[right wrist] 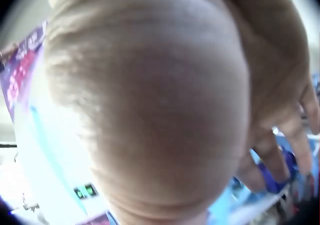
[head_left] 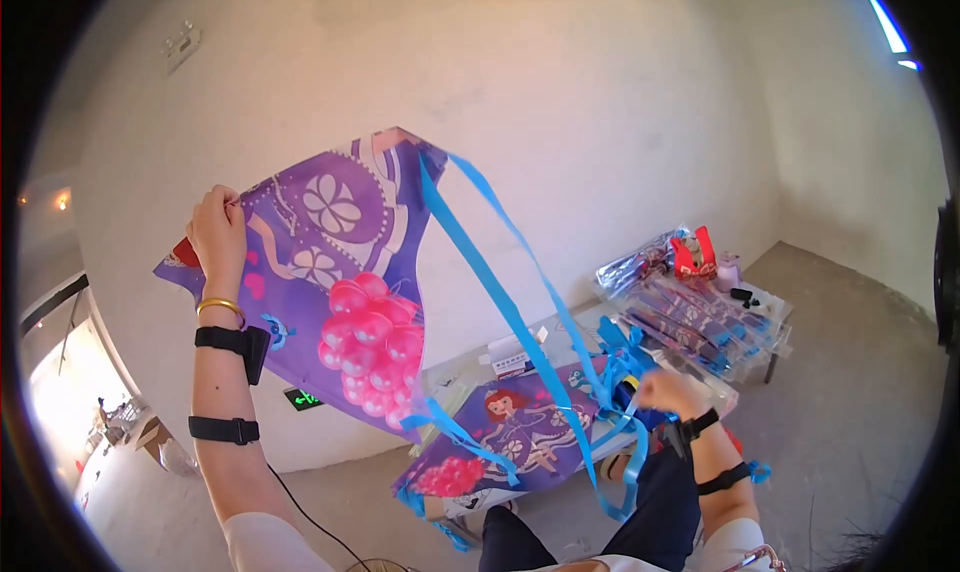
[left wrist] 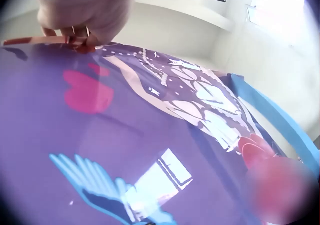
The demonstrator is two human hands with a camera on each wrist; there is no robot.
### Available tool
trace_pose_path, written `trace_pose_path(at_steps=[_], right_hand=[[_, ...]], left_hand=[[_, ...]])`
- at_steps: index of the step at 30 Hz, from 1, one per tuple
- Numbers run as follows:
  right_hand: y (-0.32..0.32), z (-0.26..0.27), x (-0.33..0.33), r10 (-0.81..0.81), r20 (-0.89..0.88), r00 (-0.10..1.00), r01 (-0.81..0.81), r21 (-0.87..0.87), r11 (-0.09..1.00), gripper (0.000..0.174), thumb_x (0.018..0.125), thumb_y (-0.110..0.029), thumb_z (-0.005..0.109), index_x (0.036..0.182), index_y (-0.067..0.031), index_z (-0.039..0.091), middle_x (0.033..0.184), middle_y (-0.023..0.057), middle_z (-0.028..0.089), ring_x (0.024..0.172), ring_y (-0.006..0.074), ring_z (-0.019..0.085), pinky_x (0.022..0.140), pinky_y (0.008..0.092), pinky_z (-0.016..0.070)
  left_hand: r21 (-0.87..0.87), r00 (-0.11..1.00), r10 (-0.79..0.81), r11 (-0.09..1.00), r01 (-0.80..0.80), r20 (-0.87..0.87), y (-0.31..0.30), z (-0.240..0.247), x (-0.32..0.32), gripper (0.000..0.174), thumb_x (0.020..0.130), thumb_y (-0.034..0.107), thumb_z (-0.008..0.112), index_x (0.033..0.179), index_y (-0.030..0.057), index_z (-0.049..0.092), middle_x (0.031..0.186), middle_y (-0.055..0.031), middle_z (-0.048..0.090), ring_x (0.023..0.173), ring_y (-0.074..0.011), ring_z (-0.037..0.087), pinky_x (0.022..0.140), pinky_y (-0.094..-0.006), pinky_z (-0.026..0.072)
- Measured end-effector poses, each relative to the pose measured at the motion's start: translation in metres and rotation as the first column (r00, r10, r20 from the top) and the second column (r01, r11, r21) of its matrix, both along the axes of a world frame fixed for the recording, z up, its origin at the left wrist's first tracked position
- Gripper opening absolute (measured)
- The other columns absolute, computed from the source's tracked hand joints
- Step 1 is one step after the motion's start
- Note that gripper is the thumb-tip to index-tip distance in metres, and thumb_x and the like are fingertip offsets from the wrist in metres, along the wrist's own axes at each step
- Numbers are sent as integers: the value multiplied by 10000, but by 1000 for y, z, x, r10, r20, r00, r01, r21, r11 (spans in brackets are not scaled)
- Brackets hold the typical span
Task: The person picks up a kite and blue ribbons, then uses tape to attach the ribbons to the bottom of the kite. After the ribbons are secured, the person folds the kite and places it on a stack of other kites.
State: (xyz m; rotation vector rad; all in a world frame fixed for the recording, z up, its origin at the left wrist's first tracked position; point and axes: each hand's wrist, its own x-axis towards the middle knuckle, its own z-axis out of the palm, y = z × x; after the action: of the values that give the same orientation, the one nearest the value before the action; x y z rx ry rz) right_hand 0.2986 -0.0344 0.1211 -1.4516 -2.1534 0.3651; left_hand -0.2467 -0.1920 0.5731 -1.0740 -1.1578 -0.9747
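Note:
My left hand (head_left: 216, 234) is raised and pinches the upper edge of a glossy purple sheet (head_left: 290, 302) printed with a gown and pink balloons. Long blue ribbons (head_left: 490, 262) hang from its far corner and side toward the table. In the left wrist view, the fingertips grip the sheet's edge (left wrist: 75, 44) above a pink heart. My right hand (head_left: 672, 392), blurred in the head view, is low over the table beside a bunch of blue ribbon (head_left: 625, 347). The right wrist view shows its fingers (right wrist: 295, 142) spread and loosely extended near blue material.
A second purple sheet (head_left: 530, 427), with a red-haired figure, lies on the table. Clear-wrapped packs (head_left: 690, 317), a red bag (head_left: 695, 254) and a small bottle (head_left: 728, 272) stand at the right. A white box (head_left: 507, 357) sits by the wall. A green exit sign (head_left: 303, 399) is behind.

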Motion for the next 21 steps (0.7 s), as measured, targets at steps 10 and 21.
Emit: trace_pose_path(at_steps=[10,21], right_hand=[[-83,211,-138,338,-363,868,94,789,607,457,880,-233,762,1269,-47,610,1303,187,590,1155,350,620,939,409,516],[-53,204,-148,206,-457,865,-101,243,965,292,923,-203,712,1133,-5,678,824,66,683,836,217,682,825,294,521]], left_hand=[[-117,988,-108,989,96,-107,-17,13,34,46,875,51,570,895,87,589,875,-58,634,895,-260,592,923,-416,416],[-211,974,-132,973,91,-185,3,34,42,50,835,40,596,870,68,575,857,-64,623,875,-270,583,902,-410,436]])
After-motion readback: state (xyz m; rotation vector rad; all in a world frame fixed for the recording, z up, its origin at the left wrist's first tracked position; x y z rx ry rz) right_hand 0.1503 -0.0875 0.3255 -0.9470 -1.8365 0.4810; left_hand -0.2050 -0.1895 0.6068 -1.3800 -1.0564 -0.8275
